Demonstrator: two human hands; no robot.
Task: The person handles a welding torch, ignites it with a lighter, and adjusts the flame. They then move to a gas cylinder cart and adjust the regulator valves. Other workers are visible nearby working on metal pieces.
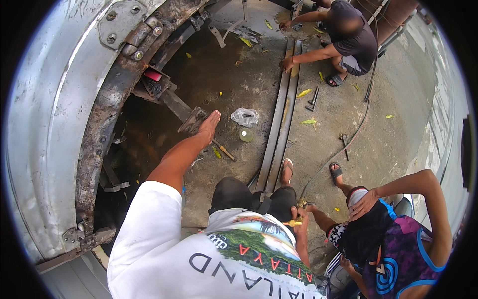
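The left hand [209, 124], fingers extended, lies against or just beside the rusty metal plate [193, 120], seemingly for balance. The right hand [301, 230] grips the brass fitting [292, 223] near the knee, probably keeping it off the concrete floor [239, 172].
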